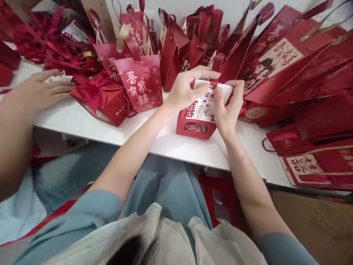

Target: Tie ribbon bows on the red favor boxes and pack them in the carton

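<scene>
A small red and white gift box with a printed couple and an oval window stands upright on the white table. At its top left, my left hand pinches the edge, with the index finger reaching to the dark red ribbon handle. My right hand grips the box's top right side, thumb in front and fingers behind. Both thumbs are close to a small gold fastener under the ribbon. Part of the box's right side is hidden by my right hand.
A co-worker's hand lies at the left, beside a red box with a bow. A red gift bag stands left of my left hand. Several red bags crowd the back and right.
</scene>
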### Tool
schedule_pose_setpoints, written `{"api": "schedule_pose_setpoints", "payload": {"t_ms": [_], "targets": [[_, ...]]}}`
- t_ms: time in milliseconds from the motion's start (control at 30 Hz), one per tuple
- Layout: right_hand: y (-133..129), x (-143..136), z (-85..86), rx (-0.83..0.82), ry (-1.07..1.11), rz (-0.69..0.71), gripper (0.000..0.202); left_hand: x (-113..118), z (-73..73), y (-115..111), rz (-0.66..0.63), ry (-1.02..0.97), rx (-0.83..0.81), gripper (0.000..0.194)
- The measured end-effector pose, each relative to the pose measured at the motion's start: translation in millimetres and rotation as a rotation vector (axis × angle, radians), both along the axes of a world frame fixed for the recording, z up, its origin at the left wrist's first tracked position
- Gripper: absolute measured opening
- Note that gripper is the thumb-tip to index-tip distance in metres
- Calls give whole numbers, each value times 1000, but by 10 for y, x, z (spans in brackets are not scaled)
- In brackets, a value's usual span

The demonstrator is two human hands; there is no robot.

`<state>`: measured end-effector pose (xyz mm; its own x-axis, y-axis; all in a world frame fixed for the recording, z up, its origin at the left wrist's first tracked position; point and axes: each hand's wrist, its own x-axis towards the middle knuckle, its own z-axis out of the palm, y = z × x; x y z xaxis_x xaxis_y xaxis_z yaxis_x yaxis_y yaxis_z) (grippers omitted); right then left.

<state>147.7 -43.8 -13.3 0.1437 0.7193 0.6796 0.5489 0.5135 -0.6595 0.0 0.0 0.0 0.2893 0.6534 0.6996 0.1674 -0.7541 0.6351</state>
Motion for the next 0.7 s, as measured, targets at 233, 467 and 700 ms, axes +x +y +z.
{"api": "schedule_pose_setpoints", "payload": {"t_ms": [233, 467, 700], "targets": [[-118, -89, 55, -40, 44, -81, 16, 43, 3, -153, 21, 17, -92, 27], [-372, -138, 183, -78, 91, -43, 20, -4, 61, -439, -12, -69, -58, 25], [-1602, -261, 315, -460, 45, 218, 13, -339, 158, -1836, 59, -144, -404, 22]]}}
